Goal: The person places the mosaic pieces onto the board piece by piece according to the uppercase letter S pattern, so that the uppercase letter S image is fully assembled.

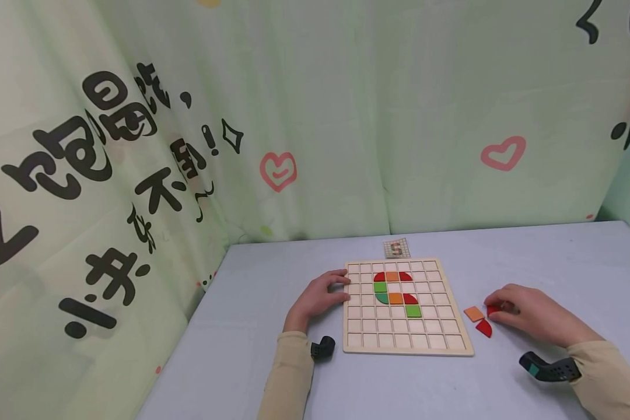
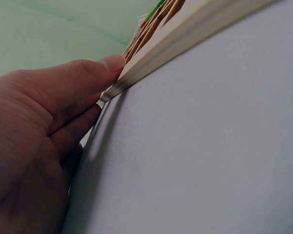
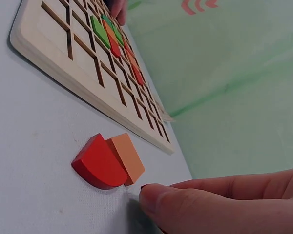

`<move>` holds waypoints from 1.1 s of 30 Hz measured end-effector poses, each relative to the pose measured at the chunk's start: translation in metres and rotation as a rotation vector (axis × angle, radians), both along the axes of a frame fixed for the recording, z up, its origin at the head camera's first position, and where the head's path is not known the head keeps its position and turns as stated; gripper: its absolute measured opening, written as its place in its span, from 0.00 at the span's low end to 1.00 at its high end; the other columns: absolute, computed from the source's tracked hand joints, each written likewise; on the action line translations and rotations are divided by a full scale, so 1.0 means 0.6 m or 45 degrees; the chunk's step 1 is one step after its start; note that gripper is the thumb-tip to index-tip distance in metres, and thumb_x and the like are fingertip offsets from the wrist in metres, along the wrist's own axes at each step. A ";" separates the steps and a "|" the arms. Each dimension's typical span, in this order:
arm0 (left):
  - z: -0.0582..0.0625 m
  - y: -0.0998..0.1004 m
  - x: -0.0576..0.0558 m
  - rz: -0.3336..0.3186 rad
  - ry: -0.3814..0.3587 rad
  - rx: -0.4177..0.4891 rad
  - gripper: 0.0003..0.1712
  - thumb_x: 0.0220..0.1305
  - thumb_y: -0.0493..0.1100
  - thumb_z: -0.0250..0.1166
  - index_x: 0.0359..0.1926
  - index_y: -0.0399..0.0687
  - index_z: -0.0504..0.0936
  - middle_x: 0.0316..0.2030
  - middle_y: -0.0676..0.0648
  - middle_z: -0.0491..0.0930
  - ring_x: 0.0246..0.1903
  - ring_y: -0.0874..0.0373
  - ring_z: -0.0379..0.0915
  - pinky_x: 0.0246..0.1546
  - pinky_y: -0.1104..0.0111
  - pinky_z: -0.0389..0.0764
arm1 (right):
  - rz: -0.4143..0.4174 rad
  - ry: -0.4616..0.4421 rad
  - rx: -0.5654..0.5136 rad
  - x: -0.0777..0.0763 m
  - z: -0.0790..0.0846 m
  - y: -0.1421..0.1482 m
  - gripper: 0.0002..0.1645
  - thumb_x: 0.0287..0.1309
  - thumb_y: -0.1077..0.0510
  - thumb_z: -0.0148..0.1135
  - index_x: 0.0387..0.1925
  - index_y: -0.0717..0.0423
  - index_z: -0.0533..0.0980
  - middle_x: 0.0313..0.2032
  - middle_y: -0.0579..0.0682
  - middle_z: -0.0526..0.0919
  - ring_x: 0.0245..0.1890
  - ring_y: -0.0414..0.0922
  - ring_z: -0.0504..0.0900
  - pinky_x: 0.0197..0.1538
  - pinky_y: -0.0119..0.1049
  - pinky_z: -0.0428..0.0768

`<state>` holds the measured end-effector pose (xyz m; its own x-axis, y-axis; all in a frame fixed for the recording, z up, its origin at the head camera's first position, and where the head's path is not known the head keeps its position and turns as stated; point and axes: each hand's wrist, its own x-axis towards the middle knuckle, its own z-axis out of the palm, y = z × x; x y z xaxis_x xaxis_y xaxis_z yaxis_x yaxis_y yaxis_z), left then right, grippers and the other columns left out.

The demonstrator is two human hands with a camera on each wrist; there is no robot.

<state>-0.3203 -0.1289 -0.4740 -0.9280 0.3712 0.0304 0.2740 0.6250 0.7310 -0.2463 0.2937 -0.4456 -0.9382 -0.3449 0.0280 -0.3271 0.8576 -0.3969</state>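
Observation:
My left hand (image 1: 317, 296) rests at the left edge of a wooden grid board (image 1: 364, 344). In the left wrist view its thumb touches the rim, with the fingers stretched out beside it. To the right of the board, my right hand (image 1: 525, 312) pinches a red quarter-round block (image 1: 492, 310) low over the table; the fingertips mostly hide it. Beside it lie an orange square block (image 1: 474, 314) and another red quarter-round block (image 3: 98, 163), touching each other in the right wrist view. Several red, orange and green blocks (image 1: 413, 311) sit in the board's cells, forming a curved shape.
A small pattern card (image 1: 396, 248) lies behind the board's far edge. A pale cloth covers the table (image 1: 273, 268). Green curtains (image 1: 346, 116) with black writing and hearts hang behind and to the left. Both wrists wear black straps (image 1: 548, 367).

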 end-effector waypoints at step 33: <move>0.002 0.002 0.000 0.001 -0.004 -0.008 0.22 0.65 0.45 0.69 0.58 0.46 0.82 0.70 0.51 0.70 0.74 0.51 0.60 0.74 0.54 0.62 | 0.340 0.120 -0.029 0.008 0.007 -0.193 0.11 0.55 0.51 0.74 0.41 0.43 0.84 0.37 0.34 0.77 0.38 0.33 0.74 0.43 0.34 0.82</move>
<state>-0.3202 -0.1278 -0.4728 -0.9284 0.3708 0.0254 0.2714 0.6297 0.7279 -0.2413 0.1782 -0.4411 -0.8073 -0.5775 0.1213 -0.5763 0.7276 -0.3721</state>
